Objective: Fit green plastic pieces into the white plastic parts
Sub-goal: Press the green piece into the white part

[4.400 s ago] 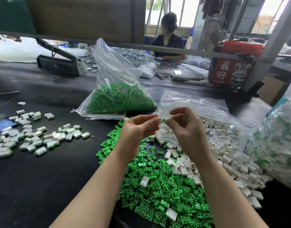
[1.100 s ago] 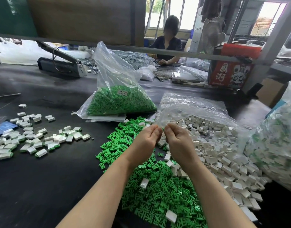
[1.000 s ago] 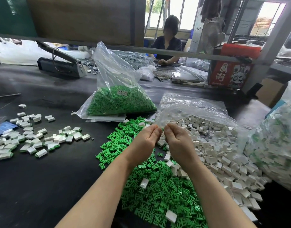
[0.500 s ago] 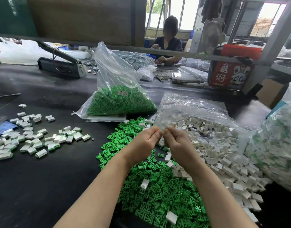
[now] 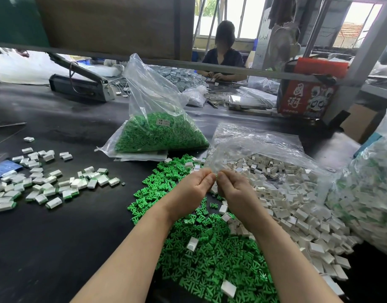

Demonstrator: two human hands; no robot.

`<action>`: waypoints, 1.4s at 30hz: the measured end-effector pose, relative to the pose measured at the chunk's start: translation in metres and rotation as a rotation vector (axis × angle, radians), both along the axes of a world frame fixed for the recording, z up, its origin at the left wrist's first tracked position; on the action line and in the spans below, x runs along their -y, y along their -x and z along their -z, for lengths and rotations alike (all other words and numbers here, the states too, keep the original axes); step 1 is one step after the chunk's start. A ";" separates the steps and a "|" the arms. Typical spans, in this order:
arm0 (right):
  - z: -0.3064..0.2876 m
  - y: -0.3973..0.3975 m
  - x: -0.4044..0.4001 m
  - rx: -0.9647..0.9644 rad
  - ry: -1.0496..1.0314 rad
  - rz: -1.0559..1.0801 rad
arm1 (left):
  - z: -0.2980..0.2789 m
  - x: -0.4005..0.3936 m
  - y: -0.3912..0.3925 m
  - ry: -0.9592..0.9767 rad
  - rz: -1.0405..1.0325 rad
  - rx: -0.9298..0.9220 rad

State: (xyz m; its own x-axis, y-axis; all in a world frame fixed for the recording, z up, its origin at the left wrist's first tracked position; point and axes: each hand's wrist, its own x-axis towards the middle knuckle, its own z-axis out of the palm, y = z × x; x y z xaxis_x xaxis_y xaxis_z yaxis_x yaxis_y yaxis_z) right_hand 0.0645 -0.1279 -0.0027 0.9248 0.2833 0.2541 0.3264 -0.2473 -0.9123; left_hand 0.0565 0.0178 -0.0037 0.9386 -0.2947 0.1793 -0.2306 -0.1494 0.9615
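My left hand (image 5: 194, 190) and my right hand (image 5: 235, 191) are held together above the table, with their fingertips pinched against each other. A sliver of a green piece (image 5: 215, 176) shows between the fingertips. The rest of what they hold is hidden by the fingers. Below my forearms lies a loose heap of green plastic pieces (image 5: 210, 259) with a few white parts among them. A pile of white plastic parts (image 5: 297, 206) spreads to the right, spilling from a clear bag (image 5: 253, 143).
Several fitted white-and-green parts (image 5: 46, 184) lie scattered at the left. A clear bag of green pieces (image 5: 159, 136) stands behind the heap. A large bag of parts (image 5: 367, 193) sits at the right edge. Farther back are a black sealing machine (image 5: 79, 84), a red box (image 5: 308, 97) and a seated person (image 5: 223, 55).
My hands have come down from chest height to just above the piles and closed tightly together. In the last second they barely moved.
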 end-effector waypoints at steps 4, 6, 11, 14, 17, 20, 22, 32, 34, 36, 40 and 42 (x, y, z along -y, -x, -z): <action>0.001 0.001 0.002 -0.006 -0.004 -0.035 | 0.000 -0.002 0.001 -0.036 -0.005 0.002; 0.000 0.002 0.003 0.003 0.017 -0.053 | 0.000 -0.003 0.001 -0.056 0.002 0.001; -0.002 0.003 0.004 0.000 0.004 -0.074 | -0.004 -0.004 0.003 -0.048 0.031 -0.009; -0.003 0.003 0.004 -0.041 -0.024 -0.100 | -0.004 -0.006 0.002 -0.048 0.048 -0.021; -0.005 0.005 0.006 -0.052 -0.028 -0.129 | -0.007 -0.007 0.004 -0.064 0.058 -0.026; -0.007 0.006 0.007 -0.053 0.025 -0.153 | -0.009 -0.008 0.005 -0.114 0.080 -0.038; -0.007 0.006 0.007 -0.045 0.055 -0.151 | -0.008 -0.008 0.005 -0.121 0.081 -0.036; -0.002 0.007 -0.004 0.215 0.062 0.050 | -0.006 0.003 0.006 0.096 -0.010 -0.071; 0.000 0.006 -0.003 0.332 0.219 0.130 | -0.008 0.005 0.008 0.097 -0.017 -0.089; -0.001 0.007 -0.003 0.398 0.403 0.143 | -0.011 0.005 0.009 0.104 -0.035 -0.109; 0.000 0.009 -0.008 0.418 0.582 0.163 | -0.011 0.004 0.008 0.088 -0.082 -0.108; -0.002 0.010 -0.011 0.426 0.592 0.185 | -0.011 0.004 0.008 0.081 -0.095 -0.105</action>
